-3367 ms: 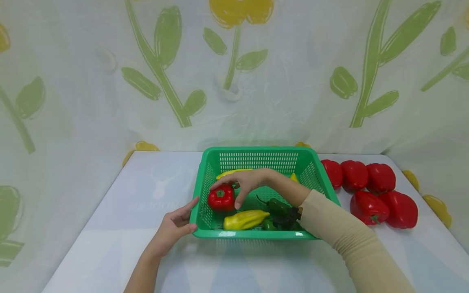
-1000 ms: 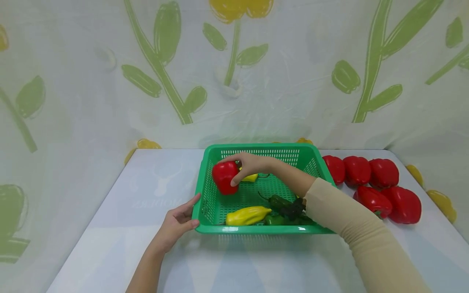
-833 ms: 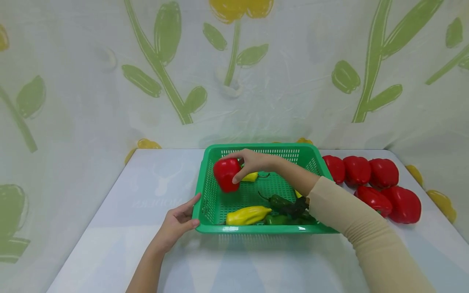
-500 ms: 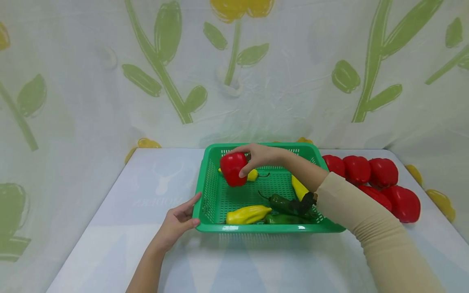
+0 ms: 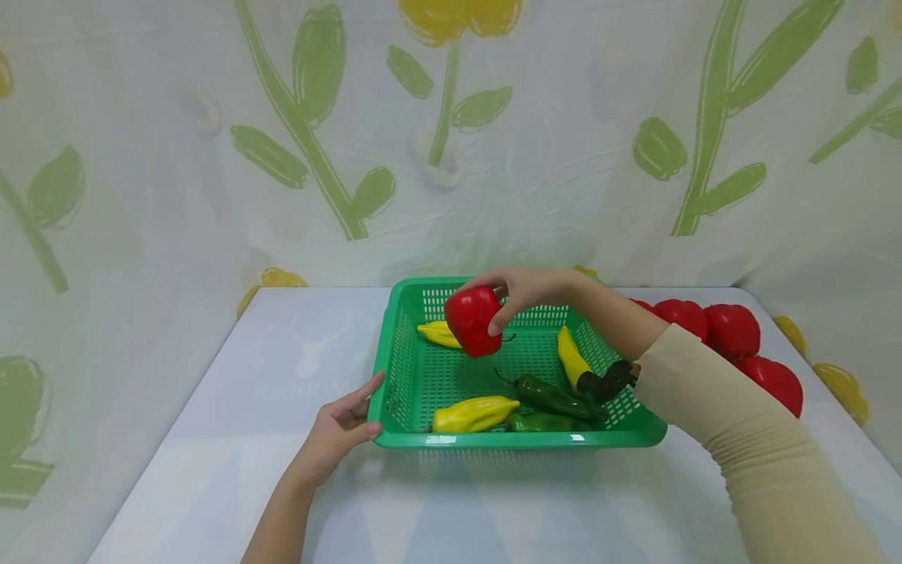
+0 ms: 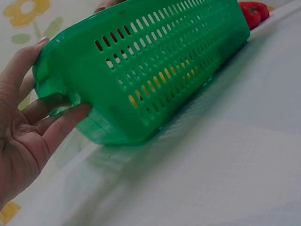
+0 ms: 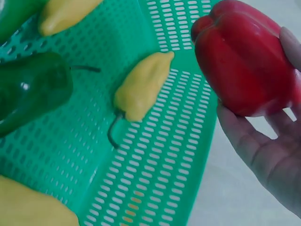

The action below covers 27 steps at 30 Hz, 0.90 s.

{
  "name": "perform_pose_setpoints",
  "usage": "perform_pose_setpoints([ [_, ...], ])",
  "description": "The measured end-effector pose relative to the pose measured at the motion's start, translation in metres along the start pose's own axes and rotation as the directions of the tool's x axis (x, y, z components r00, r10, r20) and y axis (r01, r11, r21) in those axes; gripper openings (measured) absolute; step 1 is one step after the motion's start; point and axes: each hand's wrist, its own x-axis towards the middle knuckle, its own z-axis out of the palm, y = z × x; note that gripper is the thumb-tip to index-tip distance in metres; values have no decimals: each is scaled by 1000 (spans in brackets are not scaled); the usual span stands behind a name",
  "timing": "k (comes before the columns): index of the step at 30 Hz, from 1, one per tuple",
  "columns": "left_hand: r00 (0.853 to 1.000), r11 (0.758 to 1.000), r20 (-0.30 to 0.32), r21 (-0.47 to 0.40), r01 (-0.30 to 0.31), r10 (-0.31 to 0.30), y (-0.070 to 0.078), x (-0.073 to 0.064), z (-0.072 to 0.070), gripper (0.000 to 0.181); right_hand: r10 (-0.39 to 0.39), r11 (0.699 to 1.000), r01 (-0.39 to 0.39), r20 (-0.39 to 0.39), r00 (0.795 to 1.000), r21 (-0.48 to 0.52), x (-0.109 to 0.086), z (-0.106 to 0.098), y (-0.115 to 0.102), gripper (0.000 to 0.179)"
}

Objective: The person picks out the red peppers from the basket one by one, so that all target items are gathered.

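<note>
A red bell pepper (image 5: 474,321) is held by my right hand (image 5: 524,294) above the green plastic basket (image 5: 493,440); thumb and fingers grip its sides in the right wrist view. My left hand (image 5: 338,435) grips the basket's left end, thumb at the front corner. The left wrist view shows those fingers (image 6: 66,123) against the end wall. Inside the basket lie a yellow pepper (image 5: 475,414) at the front, another yellow pepper (image 5: 437,333) at the back left, partly covered by the held one, and a third yellow pepper (image 5: 572,356) on the right. Dark green peppers (image 5: 557,397) lie front right.
Several red bell peppers (image 5: 733,330) sit on the white table (image 5: 232,439) right of the basket, partly hidden by my right sleeve (image 5: 733,423). Behind the table hangs a pale curtain (image 5: 550,180) with printed flowers.
My right hand has taken hold of the red bell pepper in the basket's left part, lifted it and moved it right and upward. My left hand stays at the basket's left end.
</note>
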Motion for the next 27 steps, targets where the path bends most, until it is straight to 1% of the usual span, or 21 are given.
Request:
perform_pose_setpoints([
  [4,1000,1000,-6,0,7,-7,0,-1,0,64,24,999,-24,-6,1000,28,-11,-4,-2,71],
  [6,1000,1000,-10,-3,10,-10,0,-1,1,64,19,999,-19,-8,1000,40,-16,-6,-2,72],
  [12,1000,1000,-13,-14,9,-9,0,-3,1,64,-10,1000,10,-31,999,15,-35,-13,-3,73],
  [15,1000,1000,-10,-19,7,-8,-1,-3,1,64,-3,1000,4,-39,999,25,-43,-17,-3,74],
  [21,1000,1000,4,-20,-2,2,-1,-3,1,64,38,999,-36,-72,997,33,-54,-25,3,74],
  [25,1000,1000,11,-13,-14,14,0,-2,1,64,68,998,-67,-106,992,16,-64,-29,5,75],
  [27,1000,1000,12,-8,-18,18,1,-2,1,64,70,998,-70,-119,990,8,-69,-31,6,76],
])
